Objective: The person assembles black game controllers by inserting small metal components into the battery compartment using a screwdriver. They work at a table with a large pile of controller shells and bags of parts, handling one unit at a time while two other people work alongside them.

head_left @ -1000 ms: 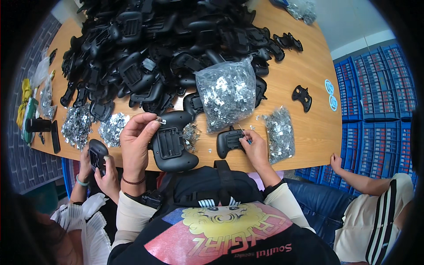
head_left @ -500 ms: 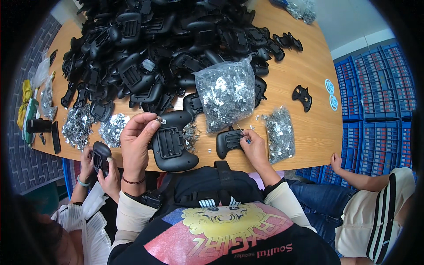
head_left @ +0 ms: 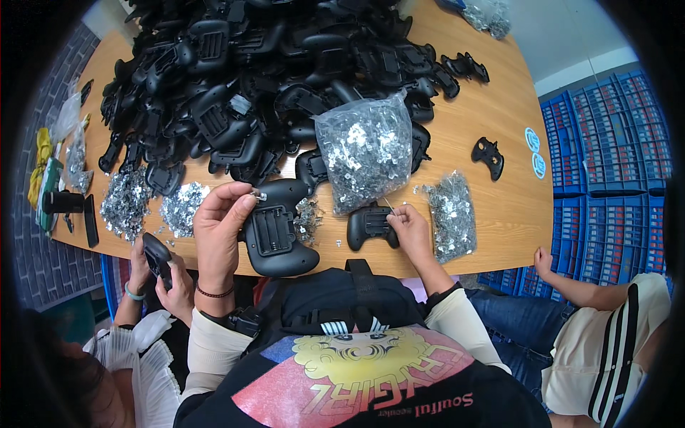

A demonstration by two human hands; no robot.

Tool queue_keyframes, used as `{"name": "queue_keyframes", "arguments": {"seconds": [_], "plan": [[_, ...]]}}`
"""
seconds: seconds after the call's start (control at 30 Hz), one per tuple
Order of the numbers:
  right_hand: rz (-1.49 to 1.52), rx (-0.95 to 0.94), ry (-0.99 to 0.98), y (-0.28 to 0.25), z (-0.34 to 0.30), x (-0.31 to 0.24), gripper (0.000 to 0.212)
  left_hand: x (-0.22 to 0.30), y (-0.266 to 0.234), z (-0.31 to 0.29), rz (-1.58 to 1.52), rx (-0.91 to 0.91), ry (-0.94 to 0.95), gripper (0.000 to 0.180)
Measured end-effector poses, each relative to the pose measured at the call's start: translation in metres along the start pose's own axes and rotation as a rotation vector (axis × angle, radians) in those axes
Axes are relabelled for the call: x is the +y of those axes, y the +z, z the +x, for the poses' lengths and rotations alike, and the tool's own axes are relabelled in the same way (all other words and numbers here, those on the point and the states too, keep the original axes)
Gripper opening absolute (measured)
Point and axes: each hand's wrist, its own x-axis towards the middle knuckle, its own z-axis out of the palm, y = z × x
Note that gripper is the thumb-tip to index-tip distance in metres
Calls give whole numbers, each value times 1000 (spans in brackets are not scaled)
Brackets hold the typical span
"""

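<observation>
My left hand (head_left: 220, 225) is closed, with thumb and forefinger pinching a small silver metal clip (head_left: 261, 196). Just to its right lies a black game controller shell (head_left: 303, 258), its battery compartment facing up. The clip is held above this shell's upper left edge. My right hand (head_left: 412, 232) is closed round a thin pointed tool (head_left: 389, 205), whose exact kind I cannot make out. Its fingers are at the right edge of a second controller shell (head_left: 357, 232), which lies flat on the table, compartment up.
A big heap of black controller shells (head_left: 214, 114) covers the far left. Bags of metal clips (head_left: 367, 153) (head_left: 453, 217) and loose clip piles (head_left: 183, 210) lie nearer. At left a co-worker's hands (head_left: 175, 285) hold a controller; another person's hand (head_left: 544, 262) rests at the right table edge.
My right hand has shifted slightly, its fingers drawn closer together around the thin tool. The shell beside it has turned a little. At left, the co-worker's controller has tilted. My left hand stays nearly still.
</observation>
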Motion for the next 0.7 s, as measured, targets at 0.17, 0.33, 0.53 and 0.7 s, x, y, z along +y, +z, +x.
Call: {"name": "queue_keyframes", "arguments": {"seconds": [0.17,0.33,0.53,0.7], "plan": [[96,31,4,0,0,16,13,2,2,0,-3,-4,4,18],[-41,25,-21,-5,-5,-10,14,-2,-1,-1,14,-1,9,18],[-33,51,-27,-2,-3,-2,17,0,3,-3,10,-4,4,18],[-3,20,8,-2,-2,6,17,-1,3,-5,17,-9,2,17]]}}
